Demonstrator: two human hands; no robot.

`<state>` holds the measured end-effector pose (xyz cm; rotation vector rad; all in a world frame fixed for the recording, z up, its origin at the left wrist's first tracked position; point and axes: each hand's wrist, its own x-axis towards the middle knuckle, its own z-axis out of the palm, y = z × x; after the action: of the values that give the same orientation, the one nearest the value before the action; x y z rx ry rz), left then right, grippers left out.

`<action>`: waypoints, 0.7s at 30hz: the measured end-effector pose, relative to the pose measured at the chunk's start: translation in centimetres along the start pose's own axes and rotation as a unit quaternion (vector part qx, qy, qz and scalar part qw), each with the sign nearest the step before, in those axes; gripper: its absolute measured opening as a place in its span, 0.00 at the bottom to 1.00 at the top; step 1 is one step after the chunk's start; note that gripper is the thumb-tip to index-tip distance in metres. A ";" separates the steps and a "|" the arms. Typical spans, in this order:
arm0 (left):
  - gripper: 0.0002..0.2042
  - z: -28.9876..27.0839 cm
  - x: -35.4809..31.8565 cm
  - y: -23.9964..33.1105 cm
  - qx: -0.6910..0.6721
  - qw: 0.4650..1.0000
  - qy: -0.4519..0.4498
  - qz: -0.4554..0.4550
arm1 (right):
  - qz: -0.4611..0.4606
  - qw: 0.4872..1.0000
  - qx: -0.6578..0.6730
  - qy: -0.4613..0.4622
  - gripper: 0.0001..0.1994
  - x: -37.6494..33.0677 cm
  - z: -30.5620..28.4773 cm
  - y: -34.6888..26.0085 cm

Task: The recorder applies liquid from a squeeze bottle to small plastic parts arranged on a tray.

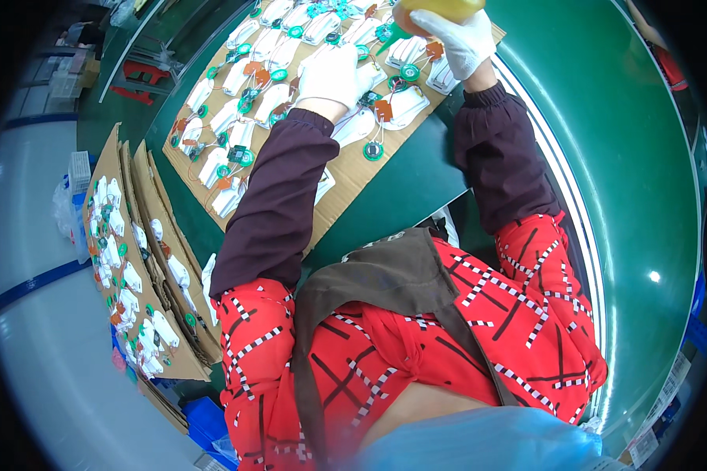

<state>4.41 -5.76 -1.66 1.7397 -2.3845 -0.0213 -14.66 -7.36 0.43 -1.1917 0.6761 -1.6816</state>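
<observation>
A sheet of cardboard (416, 145) lies on the green table, covered with several white plastic housings (407, 107) wired to round green-rimmed parts (373, 150) and small orange-brown pieces (383, 111). My right hand (457, 41), in a white glove, grips a yellowish squeeze bottle (441, 8) above the sheet's far right. The bottle's green nozzle (394, 36) points down and left toward the parts. My left hand (328, 78), also gloved in white, is over the housings near the sheet's middle. Its fingers blend into the white parts, so its grip is unclear.
More cardboard sheets (154, 302) bearing similar parts stand stacked at the left, below table height. A bright white strip (562, 169) runs along the table on my right, with a green surface (644, 196) beyond it. A red stool (140, 81) stands at the far left.
</observation>
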 end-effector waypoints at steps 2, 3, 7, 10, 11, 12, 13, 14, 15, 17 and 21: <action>0.21 0.2 -0.1 -0.3 0.009 0.999 0.039 0.020 | -0.011 0.999 0.019 0.034 0.28 0.2 -0.4 0.0; 0.23 0.2 -0.1 -0.6 -0.034 0.999 0.022 0.011 | -0.021 0.997 0.038 0.065 0.25 0.4 -0.6 0.1; 0.33 -1.0 0.1 -0.7 -0.161 0.983 -0.079 -0.035 | -0.072 0.984 0.132 0.091 0.17 1.6 -2.8 0.4; 0.35 -1.9 0.0 -0.5 -0.189 0.974 -0.106 -0.067 | 0.017 0.958 0.271 0.090 0.15 2.9 -7.3 4.4; 0.35 -1.9 -0.1 -0.8 -0.187 0.974 -0.106 -0.070 | 0.025 0.823 0.567 0.008 0.15 2.3 -4.1 1.4; 0.35 -1.9 -0.3 -1.2 -0.197 0.970 -0.108 -0.092 | 0.026 0.822 0.569 0.008 0.15 2.4 -3.9 1.6; 0.36 -2.0 -0.2 -1.0 -0.208 0.966 -0.111 -0.108 | 0.026 0.829 0.559 0.008 0.15 2.4 -4.0 1.5; 0.36 -2.1 -0.2 -0.9 -0.206 0.966 -0.111 -0.105 | 0.026 0.835 0.549 0.009 0.15 2.4 -4.1 1.5; 0.36 -2.2 -0.2 -0.8 -0.207 0.967 -0.105 -0.104 | 0.026 0.842 0.539 0.009 0.15 2.4 -4.4 1.5; 0.37 -2.3 -0.1 -1.0 -0.203 0.969 -0.097 -0.104 | 0.028 0.852 0.522 0.008 0.15 2.6 -4.7 2.1; 0.36 -1.3 0.0 -1.6 -0.177 0.982 -0.038 -0.061 | 0.030 0.873 0.487 0.007 0.15 3.4 -7.0 4.6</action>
<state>6.17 -6.09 -0.59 1.7306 -2.1536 -0.5052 -19.75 -12.88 -4.61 -0.4145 -0.1698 -1.6319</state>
